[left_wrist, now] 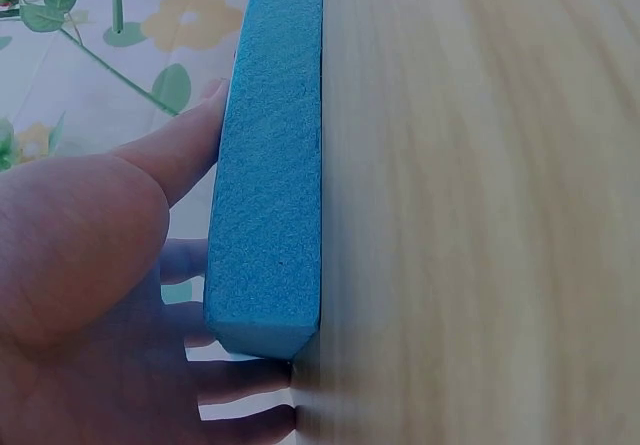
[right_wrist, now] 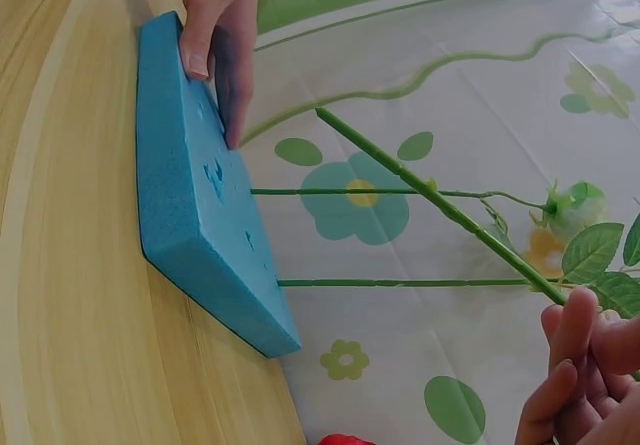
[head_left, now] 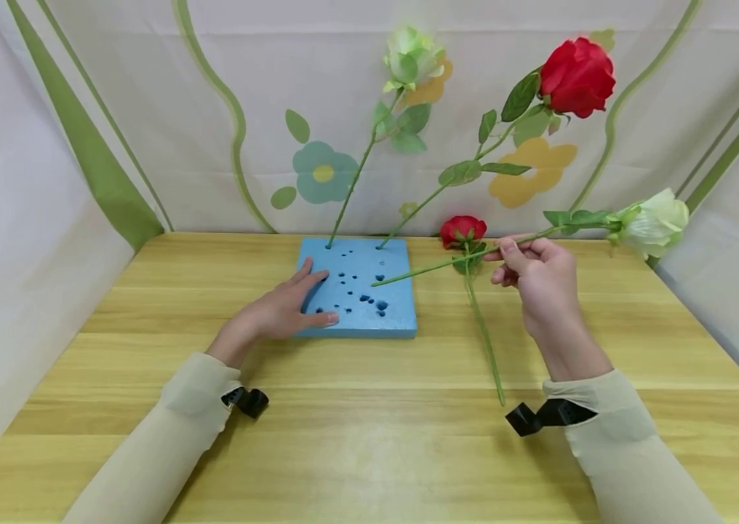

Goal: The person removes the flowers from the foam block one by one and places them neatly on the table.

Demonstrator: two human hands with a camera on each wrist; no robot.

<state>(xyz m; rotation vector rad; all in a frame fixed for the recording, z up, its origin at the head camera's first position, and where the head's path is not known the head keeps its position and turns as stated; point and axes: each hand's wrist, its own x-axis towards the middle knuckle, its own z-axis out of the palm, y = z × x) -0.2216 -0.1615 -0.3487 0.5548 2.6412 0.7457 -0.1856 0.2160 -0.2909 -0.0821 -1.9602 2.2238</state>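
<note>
A light blue foam block [head_left: 369, 320] pitted with several holes lies flat on the table. My left hand [head_left: 281, 306] rests on its left edge, fingers spread and thumb on the top face. In the left wrist view, other fingers [left_wrist: 245, 377] reach along the block's side. My right hand [head_left: 542, 280] pinches the stem of a white rose [head_left: 651, 222]. The stem's bare cut end [right_wrist: 322, 115] hangs over the right part of the block, apart from the surface as seen in the right wrist view. A pale green rose [head_left: 412, 58] and a red rose [head_left: 577, 76] stand in the block's back holes.
Another red rose [head_left: 463, 230] lies on the wooden table [head_left: 369, 437] right of the block, its stem pointing towards me below my right hand. A patterned cloth [head_left: 238, 44] hangs behind the table's back edge. The standing red rose leans to the right.
</note>
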